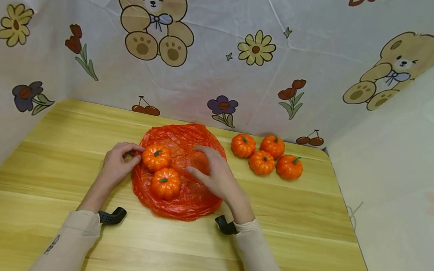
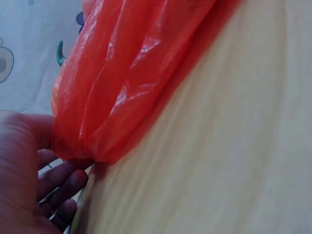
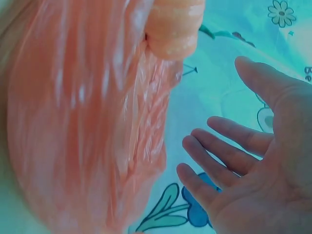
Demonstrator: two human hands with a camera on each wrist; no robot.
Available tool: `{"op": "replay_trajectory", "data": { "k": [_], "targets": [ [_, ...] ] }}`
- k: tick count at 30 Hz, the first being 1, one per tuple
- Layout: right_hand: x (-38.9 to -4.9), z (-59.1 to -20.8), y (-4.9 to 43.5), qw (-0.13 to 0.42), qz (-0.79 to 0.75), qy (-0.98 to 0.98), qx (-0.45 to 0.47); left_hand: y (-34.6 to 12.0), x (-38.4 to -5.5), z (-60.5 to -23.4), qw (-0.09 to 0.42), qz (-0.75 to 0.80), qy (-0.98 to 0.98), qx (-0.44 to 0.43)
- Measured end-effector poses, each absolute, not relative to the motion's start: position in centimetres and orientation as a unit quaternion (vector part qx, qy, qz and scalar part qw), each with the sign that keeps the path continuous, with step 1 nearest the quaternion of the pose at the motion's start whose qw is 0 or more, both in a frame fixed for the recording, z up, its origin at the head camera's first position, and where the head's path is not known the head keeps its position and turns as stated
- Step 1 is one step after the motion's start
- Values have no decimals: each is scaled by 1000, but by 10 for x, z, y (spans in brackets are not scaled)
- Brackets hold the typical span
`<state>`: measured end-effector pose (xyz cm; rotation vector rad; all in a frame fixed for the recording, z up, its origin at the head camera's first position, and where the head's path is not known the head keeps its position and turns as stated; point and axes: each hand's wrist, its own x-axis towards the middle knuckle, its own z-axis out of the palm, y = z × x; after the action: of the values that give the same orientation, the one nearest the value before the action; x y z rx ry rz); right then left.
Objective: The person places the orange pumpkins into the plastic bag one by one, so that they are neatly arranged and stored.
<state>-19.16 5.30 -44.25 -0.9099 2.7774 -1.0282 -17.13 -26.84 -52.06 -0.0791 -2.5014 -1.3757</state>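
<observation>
A red plastic bag (image 1: 190, 210) lies spread in a rough round on the table, its film crumpled. Two small orange pumpkins (image 1: 166, 183) with green stems sit on its left half. At the bag's left edge, beside the upper pumpkin (image 1: 156, 157), my left hand (image 1: 118, 159) pinches the red film between thumb and fingers; the left wrist view shows the gathered edge of the bag (image 2: 112, 97) there. Over the bag's right half hovers my right hand (image 1: 216, 174), thumb and fingers spread apart. The right wrist view shows that palm (image 3: 258, 165) holding nothing, apart from the film.
Several more orange pumpkins (image 1: 262, 162) stand grouped on the table right of the bag, towards the back. The wood-grain table (image 1: 168, 257) ends at a cloth backdrop (image 1: 208, 79) printed with bears and flowers. Black camera mounts (image 1: 226, 225) jut from both wrists.
</observation>
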Motion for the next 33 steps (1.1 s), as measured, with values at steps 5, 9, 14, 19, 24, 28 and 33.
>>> {"op": "replay_trajectory", "data": {
  "k": [5, 9, 14, 19, 24, 28, 33],
  "targets": [
    [-198, -443, 72, -6, -338, 900, -276, -267, -171, -521, 142, -473, -869, -29],
    [-203, -443, 93, -31, -341, 903, -258, -266, -171, -521, 144, -468, -871, -30],
    [-211, -440, 115, -49, -337, 909, -240, -266, -170, -520, 143, -469, -871, -25],
    [-216, -434, 127, -75, -344, 909, -224, -267, -169, -520, 144, -470, -870, -24],
    [-217, -432, 135, -92, -344, 911, -208, -268, -168, -519, 146, -472, -869, -23],
    [-219, -433, 146, -108, -337, 913, -202, -267, -168, -519, 143, -473, -869, -23],
    [-223, -430, 171, -139, -347, 911, -174, -267, -170, -520, 140, -471, -871, -23]
  ]
}}
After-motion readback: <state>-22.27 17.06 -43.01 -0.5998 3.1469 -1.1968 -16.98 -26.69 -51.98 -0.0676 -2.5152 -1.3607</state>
